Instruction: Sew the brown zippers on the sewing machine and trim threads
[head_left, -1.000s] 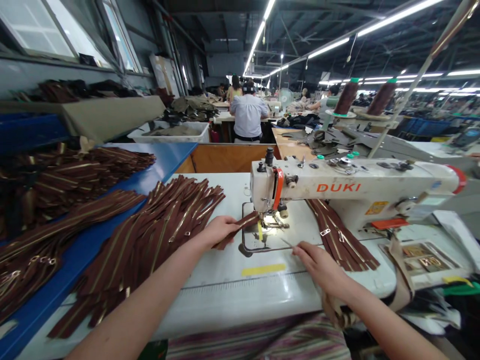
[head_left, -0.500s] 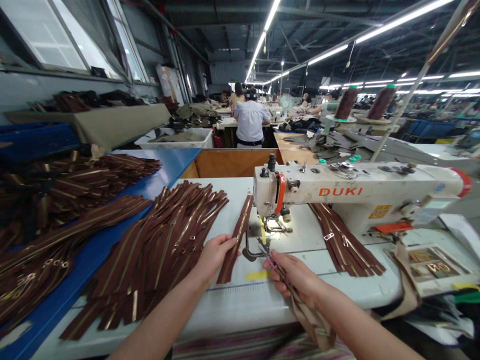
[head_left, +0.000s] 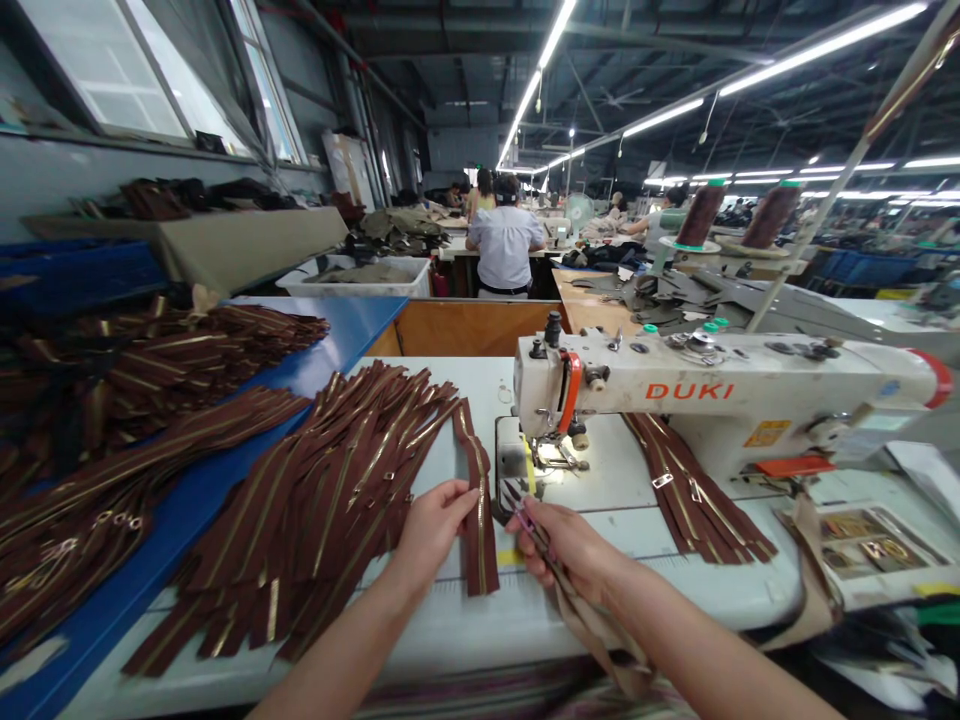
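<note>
- Brown zipper (head_left: 480, 530) lies alone on the white counter (head_left: 442, 630), left of the DUKI sewing machine (head_left: 720, 392), its edge under the open left hand (head_left: 435, 530).
- Right hand (head_left: 566, 550), apart from the left, pinches a tan fabric strip (head_left: 600, 640).
- A large heap of zippers (head_left: 315, 510) seemingly remains to do; a smaller bundle (head_left: 694, 505), right of the machine, looks done.

Both forearms (head_left: 330, 640) bare, L hand (head_left: 435, 530) & R hand (head_left: 570, 550) ungloved; striped maroon/beige clothing (head_left: 480, 695) at lap.
</note>
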